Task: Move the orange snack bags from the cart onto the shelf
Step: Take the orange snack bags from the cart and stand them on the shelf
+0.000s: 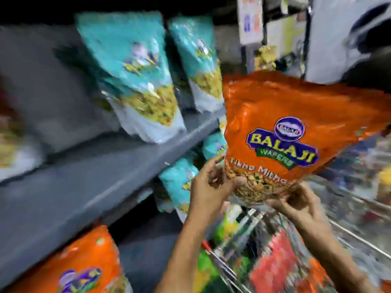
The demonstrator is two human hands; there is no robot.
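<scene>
A large orange snack bag [281,115] with a purple and yellow logo is held upright in the air, right of centre. My left hand [208,187] grips its lower left corner. My right hand [296,201] grips its bottom edge from the right. The bag hovers above the wire cart [347,231] at the lower right and beside the grey shelf [105,176] on the left. Another orange snack bag [82,265] stands on the lower shelf level at the bottom left.
Teal snack bags [135,77] stand on the grey shelf at the upper left, and more teal bags [179,182] sit one level lower. The cart holds red and green packets [281,269]. A white sign [249,20] hangs at the top. The picture is blurred by motion.
</scene>
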